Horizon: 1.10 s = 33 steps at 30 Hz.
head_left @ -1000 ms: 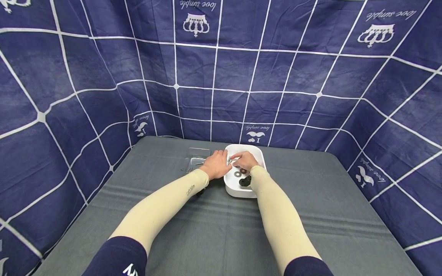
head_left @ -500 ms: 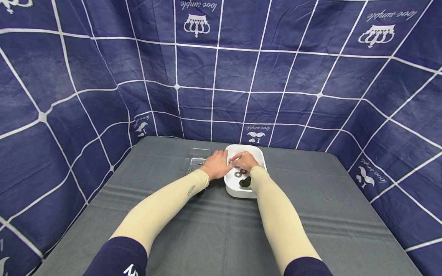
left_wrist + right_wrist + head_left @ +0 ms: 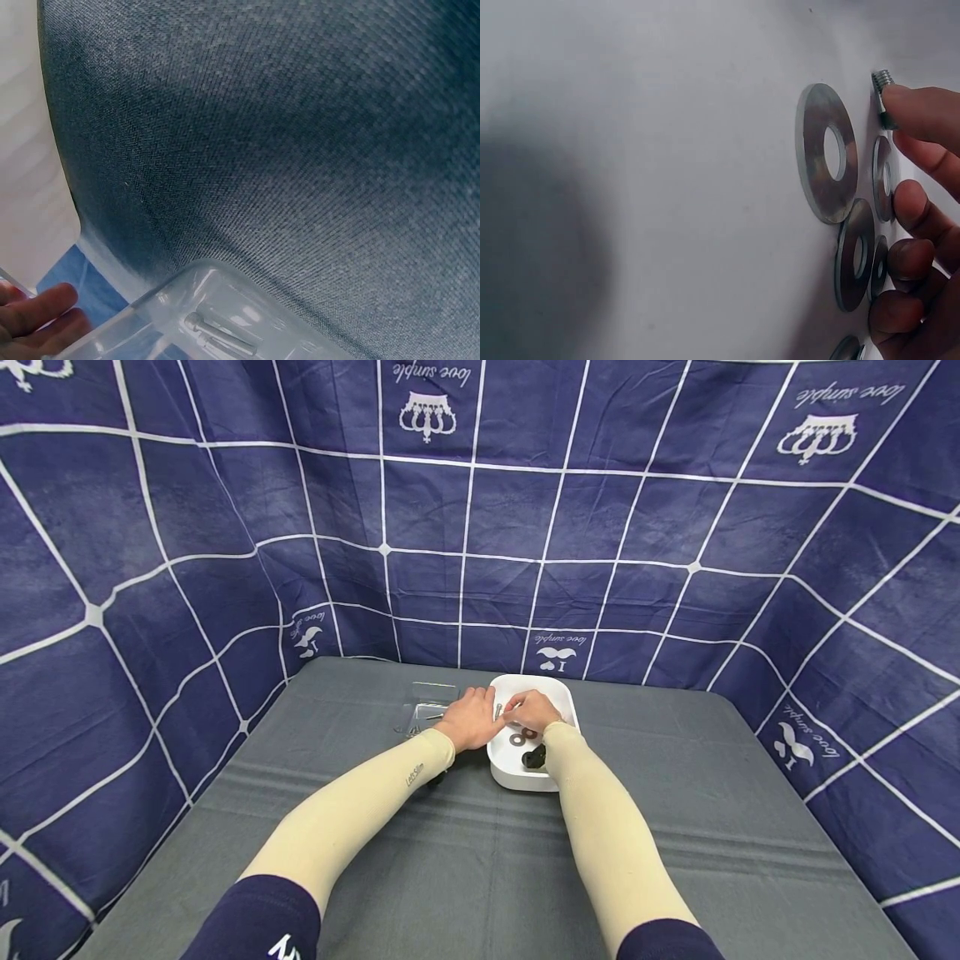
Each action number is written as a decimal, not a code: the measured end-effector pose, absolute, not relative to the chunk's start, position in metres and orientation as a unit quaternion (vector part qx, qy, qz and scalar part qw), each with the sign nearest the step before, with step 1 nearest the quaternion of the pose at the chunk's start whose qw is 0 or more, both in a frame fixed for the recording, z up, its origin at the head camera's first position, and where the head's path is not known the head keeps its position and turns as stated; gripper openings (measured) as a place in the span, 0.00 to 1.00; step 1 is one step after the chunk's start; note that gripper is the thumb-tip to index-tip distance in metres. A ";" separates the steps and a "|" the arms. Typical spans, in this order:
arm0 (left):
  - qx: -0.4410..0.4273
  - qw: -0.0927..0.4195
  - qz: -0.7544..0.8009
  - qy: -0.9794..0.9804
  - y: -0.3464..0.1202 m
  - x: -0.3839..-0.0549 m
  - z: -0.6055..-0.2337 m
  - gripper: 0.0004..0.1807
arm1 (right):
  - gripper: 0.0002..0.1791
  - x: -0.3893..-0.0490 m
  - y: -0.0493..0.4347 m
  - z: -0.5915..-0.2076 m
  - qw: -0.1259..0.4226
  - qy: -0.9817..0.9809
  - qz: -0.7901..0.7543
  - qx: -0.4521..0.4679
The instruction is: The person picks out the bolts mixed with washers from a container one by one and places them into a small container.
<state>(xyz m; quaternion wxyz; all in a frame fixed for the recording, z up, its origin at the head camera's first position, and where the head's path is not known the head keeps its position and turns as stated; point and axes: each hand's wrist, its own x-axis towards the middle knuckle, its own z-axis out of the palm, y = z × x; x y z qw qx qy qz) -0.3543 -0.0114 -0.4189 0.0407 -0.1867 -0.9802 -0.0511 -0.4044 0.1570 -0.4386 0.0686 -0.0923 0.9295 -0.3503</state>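
A white tray [image 3: 517, 782] holds several flat metal washers [image 3: 829, 154], best seen in the right wrist view. My right hand [image 3: 532, 710] reaches into it. Its thumb and forefinger pinch a small threaded bolt [image 3: 883, 77]; only the threaded end shows clearly. The other fingers are bent close beside the washers. My left hand [image 3: 471, 720] rests at the tray's left rim, fingers extended, thumb towards the inside; what the thumb touches is hidden. In the left wrist view, its fingers [image 3: 45, 311] show at the lower left, near a clear plastic box [image 3: 217, 271].
The clear box, with bolts [image 3: 219, 334] inside, stands left of the tray, partly behind my left hand. Small metal pieces [image 3: 414, 731] lie by it. A black object [image 3: 534, 757] sits in the tray's near part. A patterned blue curtain [image 3: 585, 510] surrounds the grey table [image 3: 420, 877].
My right hand's fingertips have shifted slightly within the tray, and the bolt near them has turned a little. The left hand has stayed at the rim.
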 end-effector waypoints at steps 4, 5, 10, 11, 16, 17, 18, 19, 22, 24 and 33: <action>-0.185 0.045 -0.044 -0.981 -0.011 -0.354 -0.419 0.41 | 0.08 -0.405 0.157 -0.439 0.069 0.932 -0.344 -0.093; -0.184 0.048 -0.042 -0.981 -0.012 -0.355 -0.418 0.40 | 0.08 -0.406 0.157 -0.439 0.070 0.932 -0.343 -0.093; -0.185 0.060 -0.036 -0.980 -0.013 -0.356 -0.419 0.37 | 0.07 -0.406 0.157 -0.440 0.089 0.930 -0.347 -0.086; -0.186 0.061 -0.033 -0.980 -0.013 -0.356 -0.419 0.37 | 0.06 -0.406 0.157 -0.439 0.094 0.929 -0.348 -0.085; -0.190 0.074 -0.025 -0.979 -0.013 -0.356 -0.420 0.35 | 0.05 -0.405 0.157 -0.439 0.096 0.929 -0.345 -0.094; -0.192 0.075 -0.023 -0.978 -0.013 -0.356 -0.421 0.35 | 0.05 -0.404 0.157 -0.439 0.094 0.929 -0.345 -0.098; -0.192 0.076 -0.024 -0.978 -0.013 -0.355 -0.421 0.35 | 0.05 -0.403 0.157 -0.439 0.093 0.929 -0.343 -0.103; -0.192 0.075 -0.022 -0.978 -0.013 -0.354 -0.421 0.34 | 0.06 -0.403 0.157 -0.440 0.092 0.929 -0.341 -0.108; -0.190 0.065 -0.019 -0.979 -0.013 -0.352 -0.423 0.34 | 0.07 -0.402 0.157 -0.443 0.095 0.932 -0.329 -0.121; -0.189 0.064 -0.022 -0.980 -0.013 -0.351 -0.423 0.34 | 0.08 -0.403 0.158 -0.445 0.093 0.934 -0.319 -0.130; -0.187 0.072 -0.009 -0.980 -0.013 -0.353 -0.418 0.36 | 0.10 -0.406 0.160 -0.441 0.053 0.942 -0.292 -0.156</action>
